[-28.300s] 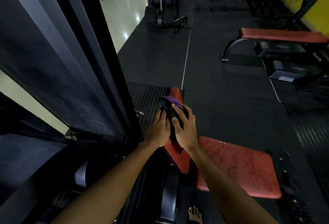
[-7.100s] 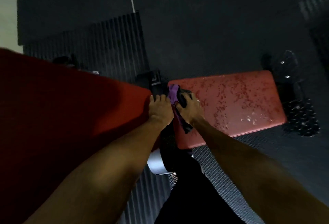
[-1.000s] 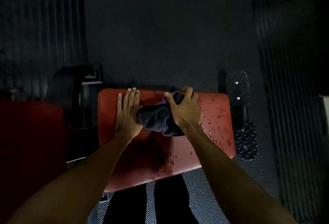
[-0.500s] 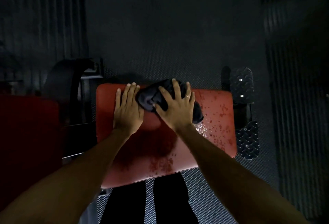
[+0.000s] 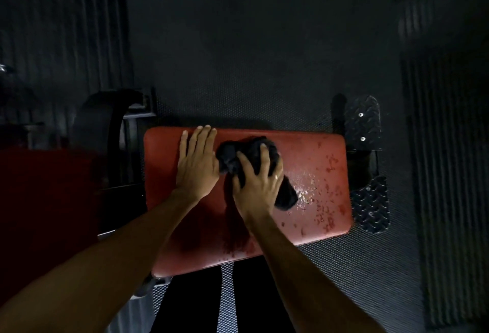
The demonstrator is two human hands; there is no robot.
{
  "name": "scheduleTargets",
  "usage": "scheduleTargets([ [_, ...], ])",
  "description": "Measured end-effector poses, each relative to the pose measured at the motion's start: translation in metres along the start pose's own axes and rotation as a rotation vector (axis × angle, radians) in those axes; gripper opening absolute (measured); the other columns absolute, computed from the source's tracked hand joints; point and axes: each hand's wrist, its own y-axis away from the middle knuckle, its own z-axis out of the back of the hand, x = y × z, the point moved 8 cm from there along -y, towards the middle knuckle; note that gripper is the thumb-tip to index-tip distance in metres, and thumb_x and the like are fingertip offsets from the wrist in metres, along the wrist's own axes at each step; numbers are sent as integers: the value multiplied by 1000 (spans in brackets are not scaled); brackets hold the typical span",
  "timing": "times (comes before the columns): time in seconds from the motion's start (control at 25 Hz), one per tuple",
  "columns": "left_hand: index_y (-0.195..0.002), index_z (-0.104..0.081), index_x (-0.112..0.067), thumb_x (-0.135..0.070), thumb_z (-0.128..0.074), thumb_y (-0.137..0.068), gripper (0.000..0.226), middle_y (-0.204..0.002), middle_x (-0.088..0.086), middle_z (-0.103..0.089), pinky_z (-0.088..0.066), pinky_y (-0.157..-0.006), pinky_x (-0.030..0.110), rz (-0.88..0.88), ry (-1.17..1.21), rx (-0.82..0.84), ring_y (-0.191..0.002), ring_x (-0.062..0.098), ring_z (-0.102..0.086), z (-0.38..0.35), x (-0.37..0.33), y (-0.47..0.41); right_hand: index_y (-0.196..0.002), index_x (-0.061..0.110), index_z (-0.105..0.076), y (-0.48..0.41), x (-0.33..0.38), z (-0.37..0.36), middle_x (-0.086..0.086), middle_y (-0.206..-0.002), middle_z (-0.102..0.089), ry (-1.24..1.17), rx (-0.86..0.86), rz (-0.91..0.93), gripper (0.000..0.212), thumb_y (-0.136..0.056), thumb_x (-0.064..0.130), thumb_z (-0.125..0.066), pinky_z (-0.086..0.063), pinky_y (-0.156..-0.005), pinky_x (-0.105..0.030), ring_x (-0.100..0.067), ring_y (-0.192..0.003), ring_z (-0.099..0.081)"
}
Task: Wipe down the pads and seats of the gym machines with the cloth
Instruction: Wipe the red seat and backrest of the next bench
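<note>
A red padded seat (image 5: 322, 173) lies below me, its right part speckled with wet drops. A dark bunched cloth (image 5: 232, 158) sits on the seat near its far edge. My right hand (image 5: 258, 181) lies on top of the cloth with its fingers curled over it, pressing it to the pad. My left hand (image 5: 197, 164) rests flat on the seat just left of the cloth, fingers straight and touching the cloth's edge.
A second red pad (image 5: 39, 200) lies dim at the left. Black machine frame parts (image 5: 105, 121) stand between the two pads. Two diamond-plate footplates (image 5: 369, 168) sit right of the seat. Dark rubber matting (image 5: 238, 54) covers the floor around.
My right hand and the cloth shifted slightly toward me and to the right on the seat, and its fingers have curled more over the cloth. My left hand has stayed flat in the same place.
</note>
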Motion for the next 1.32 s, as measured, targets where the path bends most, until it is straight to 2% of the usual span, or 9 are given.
scheduleTargets([
  [0.16, -152, -39, -13, -35, -30, -102, 55, -155, 8, -42, -9, -125, 51, -46, -3, 25, -149, 26, -28, -9, -14, -14, -141, 38, -53, -71, -45, 27, -6, -162, -28, 74, -36, -72, 55, -88, 32, -67, -30, -114, -66, -46, -146, -21],
  [0.28, -158, -27, -18, -47, -28, -104, 61, -162, 7, -31, -3, -124, 54, -63, -83, 73, -152, 28, -20, -15, -18, -15, -143, 40, -50, -45, -96, 47, -4, -164, -23, -3, -100, -287, 59, -88, 24, -66, -33, -112, -67, -46, -145, -22],
  [0.36, -159, -23, -17, -49, -28, -103, 64, -163, 9, -27, -3, -124, 55, -70, -128, 74, -152, 30, -18, -16, -19, -14, -146, 41, -46, -7, -89, 35, -2, -166, -14, -47, -48, -372, 63, -89, 23, -64, -27, -115, -69, -50, -147, -16],
  [0.48, -158, -25, -15, -47, -28, -103, 64, -162, 10, -29, -4, -123, 57, -69, -153, 66, -151, 31, -20, -15, -20, -13, -149, 43, -39, 10, -40, 11, 2, -169, -2, -59, 48, -288, 65, -89, 37, -61, -12, -120, -65, -48, -152, -1],
  [0.68, -157, -27, -11, -43, -27, -102, 64, -159, 12, -34, -4, -121, 63, -21, -183, 104, -149, 36, -24, -20, -27, -17, -143, 39, -50, -72, -63, 31, -5, -167, -18, 20, -2, -152, 58, -88, 29, -64, -19, -121, -61, -44, -151, -10],
  [0.84, -156, -28, -9, -41, -22, -102, 63, -158, 10, -37, -5, -120, 66, -36, -166, 148, -149, 32, -25, -24, -49, -25, -145, 42, -46, -56, -139, 65, -4, -166, -18, 35, -100, -346, 67, -86, 15, -61, -25, -119, -62, -44, -148, -18],
  [0.96, -153, -33, -6, -45, -20, -102, 65, -155, 10, -41, -7, -119, 67, -79, -154, 163, -146, 34, -30, -31, -73, -33, -149, 43, -41, 3, -133, 52, -4, -169, -10, -17, -77, -456, 68, -87, 19, -60, -22, -118, -67, -48, -148, -15],
  [1.16, -155, -28, -7, -43, -26, -103, 63, -160, 9, -32, -1, -117, 70, -50, -197, 173, -149, 36, -23, -46, -94, -38, -146, 42, -44, -44, -81, 30, -4, -169, -11, 24, 33, -279, 61, -86, 33, -56, -12, -119, -66, -47, -151, -7],
  [1.32, -150, -34, -3, -47, -28, -100, 67, -154, 14, -39, -3, -117, 69, -61, -212, 154, -145, 38, -29, -46, -104, -41, -144, 43, -46, -85, -152, 62, -4, -168, -17, 169, 8, -315, 58, -89, 29, -57, -25, -114, -63, -48, -145, -24],
])
